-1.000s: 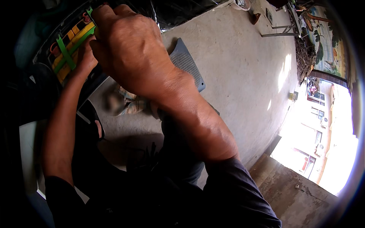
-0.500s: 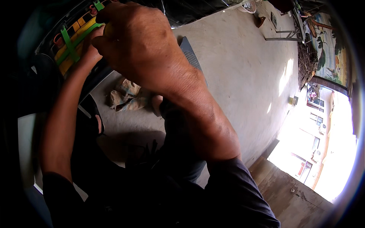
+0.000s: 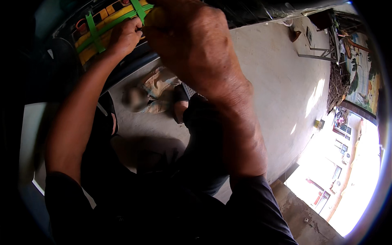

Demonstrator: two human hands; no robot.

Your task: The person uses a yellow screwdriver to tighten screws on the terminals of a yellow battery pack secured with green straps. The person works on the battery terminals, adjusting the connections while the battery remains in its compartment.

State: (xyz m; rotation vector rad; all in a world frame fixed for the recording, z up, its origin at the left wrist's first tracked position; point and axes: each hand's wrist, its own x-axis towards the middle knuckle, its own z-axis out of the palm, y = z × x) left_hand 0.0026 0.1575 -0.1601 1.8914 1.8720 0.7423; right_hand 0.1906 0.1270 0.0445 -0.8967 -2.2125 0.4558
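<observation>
Yellow battery-like blocks with green straps across them sit in a dark compartment at the upper left. My left hand is closed at their near edge, its fingertips pinched by a strap. Whatever is between those fingertips is too small and dark to make out. Just right of it, my right hand is raised close to the camera, closed in a fist. A yellow, handle-like piece shows at its finger side; the rest is hidden behind the hand.
The compartment's dark edge runs below the blocks. A crumpled patterned cloth lies on the concrete floor, near my foot. A metal frame and a pile of twigs stand far right, beside a bright doorway.
The view has shifted, moving the scene rightward. My right hand has moved right across the blocks, uncovering more of my left hand, which stays by the straps.
</observation>
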